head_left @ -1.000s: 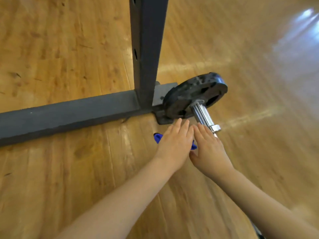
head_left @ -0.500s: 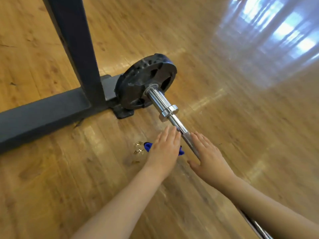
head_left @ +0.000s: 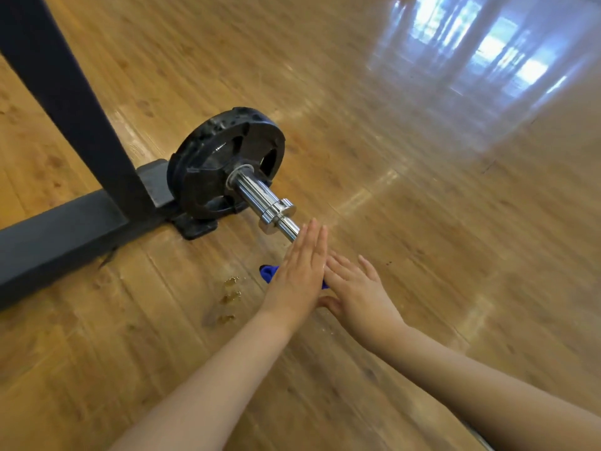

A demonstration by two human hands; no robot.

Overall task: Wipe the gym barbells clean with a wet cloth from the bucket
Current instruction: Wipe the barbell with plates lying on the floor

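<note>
Floor (head_left: pixel 422 222): one, glossy wood, carries everything here. No bucket in view.

Rack frame (head_left: pixel 74 125): one dark steel frame, an upright post on a floor-level base beam. The plate end of the barbell sits right against its foot, which probably keeps the bar from rolling while it gets wiped.

Barbell (head_left: pixel 260 196): one, lying on the floor and running from the frame foot toward the person. Chrome sleeve and collar are exposed; the shaft past the collar disappears under the hands.

Plate (head_left: pixel 224 164): one black plate on the sleeve, standing on edge. It looks beaded with water, so likely already wiped.

Hands: two, side by side on the shaft just past the collar. Left hand (head_left: pixel 297 271) has fingers straight and together, laid flat over the cloth and bar: pressing, not wrapped, so its grip is open. Right hand (head_left: pixel 356 294) has fingers spread and extended, thumb tucked underneath; also a flat, open grip, nothing curled round. Flat palms suit pushing a cloth along a round bar.

Cloth (head_left: pixel 268 273): one, blue, mostly hidden under the left hand, with a corner poking out on its left side and a sliver between the hands.

Wet patch (head_left: pixel 229 296): one small cluster of droplets on the floor, left of the cloth, probably drips.
</note>
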